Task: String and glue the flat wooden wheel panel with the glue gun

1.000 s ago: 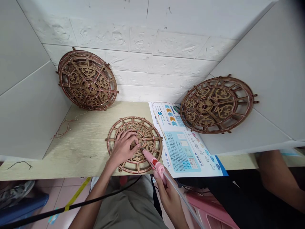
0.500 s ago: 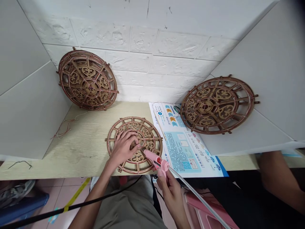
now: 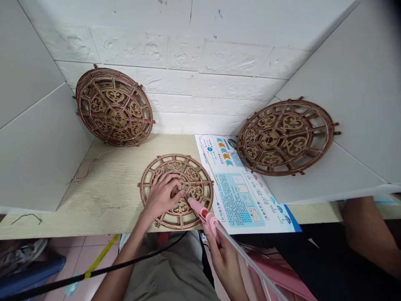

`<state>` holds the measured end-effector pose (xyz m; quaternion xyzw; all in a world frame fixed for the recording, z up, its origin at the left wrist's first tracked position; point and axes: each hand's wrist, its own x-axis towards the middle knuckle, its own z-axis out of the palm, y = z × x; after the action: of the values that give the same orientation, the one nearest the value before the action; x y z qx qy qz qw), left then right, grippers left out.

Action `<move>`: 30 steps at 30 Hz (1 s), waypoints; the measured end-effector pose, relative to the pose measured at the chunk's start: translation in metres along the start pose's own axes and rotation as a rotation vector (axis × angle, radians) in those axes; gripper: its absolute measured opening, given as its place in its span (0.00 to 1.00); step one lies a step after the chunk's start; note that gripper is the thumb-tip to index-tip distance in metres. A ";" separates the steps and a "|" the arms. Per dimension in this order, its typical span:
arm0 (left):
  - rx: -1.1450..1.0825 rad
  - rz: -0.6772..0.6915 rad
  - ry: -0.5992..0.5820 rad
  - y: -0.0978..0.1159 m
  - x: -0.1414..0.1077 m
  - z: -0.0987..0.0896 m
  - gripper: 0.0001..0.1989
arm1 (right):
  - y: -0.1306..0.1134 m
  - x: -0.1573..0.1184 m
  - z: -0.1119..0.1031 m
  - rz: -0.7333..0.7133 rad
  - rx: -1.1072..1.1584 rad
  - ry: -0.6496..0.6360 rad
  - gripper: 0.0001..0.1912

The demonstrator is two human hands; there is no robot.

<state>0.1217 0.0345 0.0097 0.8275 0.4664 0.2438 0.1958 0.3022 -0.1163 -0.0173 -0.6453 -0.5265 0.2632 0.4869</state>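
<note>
nearest, one black cable [image 3: 125, 264] with one yellow tape tab crosses above the lap, and one pink stool [image 3: 283, 278] sits low on the right. the right hand [image 3: 224, 255] is closed round one pink glue gun [image 3: 203, 212], one long clear stick [image 3: 250, 261] running out of its back. its nozzle points at the middle of one openwork brown disc [image 3: 181, 219], lying flat close to the table's front edge. the left hand [image 3: 164, 192] rests on that disc, fingers bent and thumb near the index finger; whether it pinches a wire i can't tell. one printed sheet [image 3: 241, 196] lies just beside the disc's right rim, one thin wooden stick [image 3: 211, 167] on it, so open room is mostly leftward, where bare table [image 3: 106, 192] stretches to one black wire scrap [image 3: 26, 216] and one tangle of reddish wires [image 3: 84, 169]. farther off, two groups of similar discs lean up, left group [image 3: 115, 108] and right group [image 3: 285, 137], before one white brick-pattern wall [image 3: 188, 83].
</note>
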 end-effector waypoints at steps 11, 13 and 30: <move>0.013 0.011 -0.007 0.000 0.000 -0.001 0.03 | -0.003 -0.009 0.015 -0.048 -0.164 -0.017 0.21; 0.018 0.014 -0.006 0.000 0.000 -0.001 0.03 | 0.000 -0.009 0.013 -0.051 -0.163 -0.032 0.22; 0.031 0.010 -0.001 0.000 0.000 0.000 0.04 | -0.001 -0.010 0.018 -0.034 -0.155 0.012 0.22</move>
<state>0.1212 0.0343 0.0094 0.8329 0.4657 0.2372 0.1819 0.2833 -0.1193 -0.0254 -0.6733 -0.5535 0.2097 0.4431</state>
